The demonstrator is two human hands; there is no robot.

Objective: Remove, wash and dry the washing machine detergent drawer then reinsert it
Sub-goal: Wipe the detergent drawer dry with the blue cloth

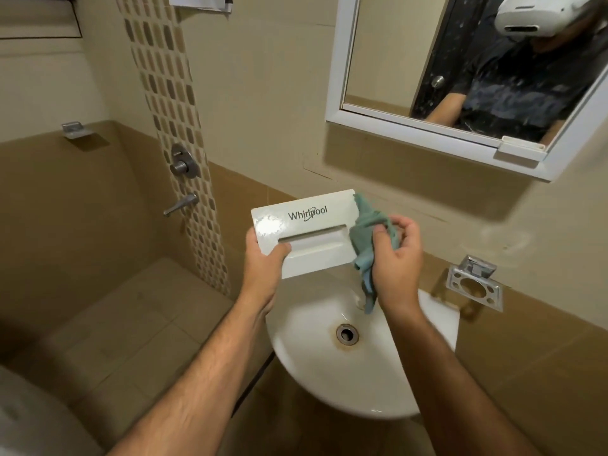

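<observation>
Head view: drying step, left grip (263, 258) clamped on drawer (306, 232), right grip (396, 251) bunching cloth (370, 232) beside it; next, wiping remaining faces before reinserting.

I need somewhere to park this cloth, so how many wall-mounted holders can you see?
2. One metal dish on the far-left wall; one chrome holder on the wall right of the sink. More may sit out of frame.
</observation>
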